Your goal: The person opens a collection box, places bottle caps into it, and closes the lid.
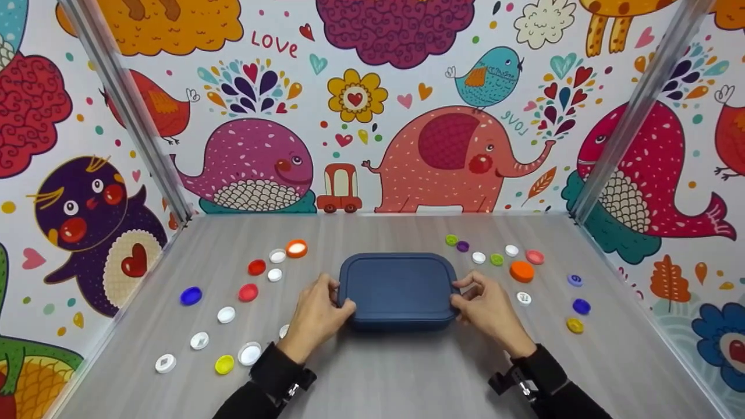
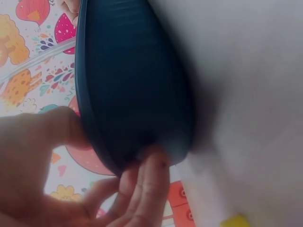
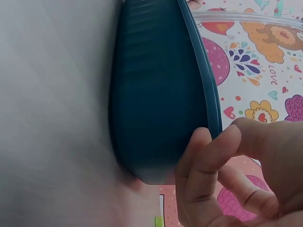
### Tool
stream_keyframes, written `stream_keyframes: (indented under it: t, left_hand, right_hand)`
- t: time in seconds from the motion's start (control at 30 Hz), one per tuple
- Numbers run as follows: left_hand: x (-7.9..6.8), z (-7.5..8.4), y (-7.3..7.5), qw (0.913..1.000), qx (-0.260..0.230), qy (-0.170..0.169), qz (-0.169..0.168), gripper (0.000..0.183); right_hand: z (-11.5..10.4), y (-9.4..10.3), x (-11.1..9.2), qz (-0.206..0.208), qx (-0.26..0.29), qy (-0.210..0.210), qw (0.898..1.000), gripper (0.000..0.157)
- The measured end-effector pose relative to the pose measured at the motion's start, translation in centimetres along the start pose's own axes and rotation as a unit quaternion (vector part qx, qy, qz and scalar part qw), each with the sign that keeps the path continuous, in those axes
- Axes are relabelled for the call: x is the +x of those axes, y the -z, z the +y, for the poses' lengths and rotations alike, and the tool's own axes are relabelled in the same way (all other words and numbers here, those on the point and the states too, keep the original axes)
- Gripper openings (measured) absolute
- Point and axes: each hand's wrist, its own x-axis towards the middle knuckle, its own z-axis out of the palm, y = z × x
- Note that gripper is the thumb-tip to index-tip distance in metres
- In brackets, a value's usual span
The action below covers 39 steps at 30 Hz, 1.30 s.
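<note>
A dark blue rectangular lunch box (image 1: pixel 398 288) with its lid on sits in the middle of the table. My left hand (image 1: pixel 319 314) grips its left end, the thumb on the lid's edge. In the left wrist view, the fingers (image 2: pixel 154 184) curl against the wall of the box (image 2: pixel 132 85) under the rim. At the opposite end, my right hand (image 1: pixel 489 308) pinches the rim between thumb and fingers. The right wrist view shows those fingertips (image 3: pixel 201 142) at the rim of the box (image 3: pixel 156 94). What the box contains is hidden.
Loose plastic bottle caps lie on the grey table (image 1: pixel 401 378) at both sides. Left are a blue cap (image 1: pixel 191 295), a yellow cap (image 1: pixel 224 365) and several others; right, an orange cap (image 1: pixel 522 270) and more. Printed walls (image 1: pixel 349 70) enclose the back and sides.
</note>
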Motion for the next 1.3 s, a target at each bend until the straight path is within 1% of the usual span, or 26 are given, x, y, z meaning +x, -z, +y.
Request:
stream_keyframes:
  t: [0.17, 0.33, 0.43, 0.6, 0.7, 0.83, 0.97, 1.07, 1.17, 1.3]
  left_hand:
    - [-1.1, 0.2, 0.3, 1.0000, -0.002, -0.005, -0.008, 0.033]
    - [-2.0, 0.4, 0.6, 0.9996, -0.004, 0.003, -0.029, 0.036]
    - [-2.6, 0.6, 0.9, 0.9992, -0.007, -0.001, -0.039, 0.036]
    - [-3.6, 0.7, 1.2, 0.9987, -0.007, -0.009, -0.050, 0.034]
    - [-4.1, 0.8, 1.5, 0.9982, -0.007, -0.008, -0.059, 0.035]
    - [-4.5, 1.0, 1.8, 0.9973, -0.010, -0.004, -0.073, 0.036]
    - [-4.9, 1.1, 1.9, 0.9971, -0.006, -0.011, -0.075, 0.037]
    - [-5.2, 1.2, 2.0, 0.9971, 0.000, -0.014, -0.075, 0.037]
    - [-5.3, 1.3, 2.1, 0.9965, 0.001, -0.008, -0.083, 0.039]
    - [-5.2, 1.5, 2.1, 0.9953, 0.000, 0.012, -0.097, 0.042]
  right_hand:
    - [0.1, 0.2, -0.9, -0.008, -0.005, -0.002, 1.000, 0.023]
    - [0.1, 0.7, -2.1, -0.021, -0.021, -0.002, 1.000, 0.023]
    - [0.1, 0.9, -2.6, -0.030, -0.029, -0.004, 0.999, 0.023]
    - [0.0, 1.1, -3.5, -0.045, -0.045, -0.019, 0.998, 0.022]
    - [0.0, 1.3, -3.9, -0.053, -0.055, -0.024, 0.997, 0.022]
    - [-0.1, 1.5, -4.4, -0.065, -0.064, -0.017, 0.996, 0.020]
    - [-0.1, 1.6, -4.8, -0.075, -0.073, -0.007, 0.994, 0.019]
    - [-0.1, 1.7, -5.0, -0.078, -0.076, -0.009, 0.994, 0.020]
    - [-0.1, 1.7, -5.0, -0.078, -0.075, -0.012, 0.994, 0.020]
    - [0.1, 1.7, -5.0, -0.077, -0.073, -0.009, 0.994, 0.020]
